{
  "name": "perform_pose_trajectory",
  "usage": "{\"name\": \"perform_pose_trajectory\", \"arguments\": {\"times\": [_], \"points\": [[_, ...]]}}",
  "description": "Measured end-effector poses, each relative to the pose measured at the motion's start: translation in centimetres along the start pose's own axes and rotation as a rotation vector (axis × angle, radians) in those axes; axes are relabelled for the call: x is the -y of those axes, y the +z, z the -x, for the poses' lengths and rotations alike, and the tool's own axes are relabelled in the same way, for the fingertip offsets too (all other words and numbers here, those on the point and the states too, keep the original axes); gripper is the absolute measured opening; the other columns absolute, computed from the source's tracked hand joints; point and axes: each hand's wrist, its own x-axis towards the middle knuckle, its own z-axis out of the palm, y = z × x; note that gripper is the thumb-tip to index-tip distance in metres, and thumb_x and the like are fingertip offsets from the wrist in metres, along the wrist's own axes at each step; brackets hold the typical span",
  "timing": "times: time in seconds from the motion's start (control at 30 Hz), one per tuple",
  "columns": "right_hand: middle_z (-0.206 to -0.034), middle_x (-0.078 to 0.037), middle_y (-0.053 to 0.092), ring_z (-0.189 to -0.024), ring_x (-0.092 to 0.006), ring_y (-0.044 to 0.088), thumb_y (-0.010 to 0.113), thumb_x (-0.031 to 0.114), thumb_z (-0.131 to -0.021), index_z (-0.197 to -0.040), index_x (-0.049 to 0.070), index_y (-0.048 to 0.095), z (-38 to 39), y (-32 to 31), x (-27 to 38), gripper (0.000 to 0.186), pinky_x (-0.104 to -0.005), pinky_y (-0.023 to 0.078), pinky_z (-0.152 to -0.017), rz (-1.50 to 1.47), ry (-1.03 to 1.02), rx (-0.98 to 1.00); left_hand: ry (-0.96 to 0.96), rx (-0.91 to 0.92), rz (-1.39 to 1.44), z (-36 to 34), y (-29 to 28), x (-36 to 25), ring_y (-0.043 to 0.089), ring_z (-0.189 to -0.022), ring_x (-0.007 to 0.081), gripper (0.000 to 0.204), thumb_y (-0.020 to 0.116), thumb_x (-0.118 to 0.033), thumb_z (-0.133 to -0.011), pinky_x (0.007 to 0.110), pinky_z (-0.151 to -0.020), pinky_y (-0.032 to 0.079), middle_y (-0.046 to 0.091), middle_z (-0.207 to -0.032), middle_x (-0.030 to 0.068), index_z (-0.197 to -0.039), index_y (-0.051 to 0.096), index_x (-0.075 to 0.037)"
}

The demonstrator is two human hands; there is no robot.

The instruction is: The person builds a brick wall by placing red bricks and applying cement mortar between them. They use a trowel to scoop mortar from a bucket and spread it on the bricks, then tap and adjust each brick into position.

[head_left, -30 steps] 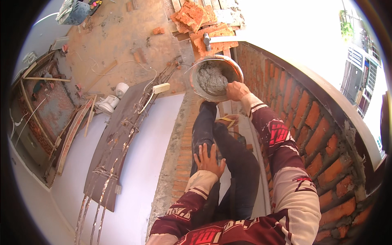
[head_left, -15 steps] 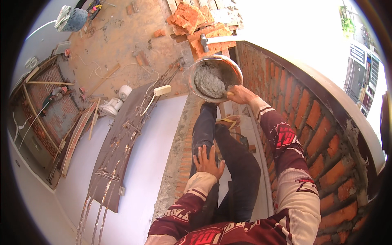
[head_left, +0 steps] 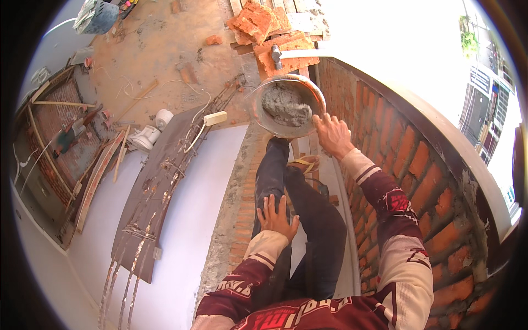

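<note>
Head view shows the right hand (head_left: 334, 136) drawn back slightly from 0.5 s ago, fingers curled at the bucket's (head_left: 315, 99) near right rim, around what I cannot tell, the grey mortar (head_left: 285, 104) inside now reshaped, while the left hand (head_left: 275, 220) stays spread on the left leg (head_left: 270, 170).

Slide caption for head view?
Right hand at a bucket of grey mortar, left hand on a trouser leg, hammer on bricks.
</note>
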Motion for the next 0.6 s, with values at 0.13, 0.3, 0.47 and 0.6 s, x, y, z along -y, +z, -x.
{"name": "perform_pose_trajectory", "arguments": {"times": [0.13, 0.3, 0.47, 0.6], "points": [[-0.096, -0.015, 0.07, -0.083, -0.0331, 0.074, 0.055, 0.015, -0.094, -0.1, 0.006, 0.065, -4.9, 1.2, 0.4, 0.015, -0.0449, 0.059, -0.069, 0.001, 0.016, 0.042, -0.005, 0.009, 0.004, 0.1, -0.1, -0.1, 0.015, -0.156, 0.0424, 0.082, 0.069, -0.042, -0.089, 0.065, -0.122, 0.015, 0.025, -0.165, 0.0244, -0.158, 0.036, -0.012], [-0.092, -0.027, 0.074, -0.092, -0.0417, 0.074, 0.055, 0.018, -0.092, -0.094, 0.001, 0.075, -6.3, 4.0, 1.7, 0.027, -0.0497, 0.06, -0.081, -0.273, 0.007, 0.33, -0.041, 0.066, -0.009, -0.1, -0.6, -0.4, 0.01, -0.158, 0.0418, 0.081, 0.065, -0.043, -0.093, 0.064, -0.124, 0.009, 0.022, -0.166, 0.0251, -0.16, 0.033, -0.01], [-0.096, -0.028, 0.073, -0.094, -0.0449, 0.071, 0.058, 0.024, -0.088, -0.104, 0.002, 0.074, -3.6, 3.3, -1.0, 0.031, -0.0525, 0.057, -0.085, -0.558, 0.017, 0.424, -0.023, 0.043, -0.042, -0.2, -0.4, -0.3, 0.015, -0.156, 0.0426, 0.084, 0.069, -0.042, -0.089, 0.064, -0.122, 0.015, 0.025, -0.165, 0.0242, -0.158, 0.034, -0.011], [-0.099, -0.02, 0.071, -0.091, -0.0388, 0.071, 0.06, 0.023, -0.09, -0.118, 0.006, 0.067, -0.9, 3.5, -0.8, 0.034, -0.0497, 0.056, -0.08, -0.483, -0.022, 0.136, -0.022, 0.007, -0.023, -0.1, -0.4, 0.0, 0.015, -0.156, 0.0432, 0.085, 0.07, -0.042, -0.088, 0.065, -0.122, 0.015, 0.025, -0.164, 0.0251, -0.158, 0.034, -0.01]]}}
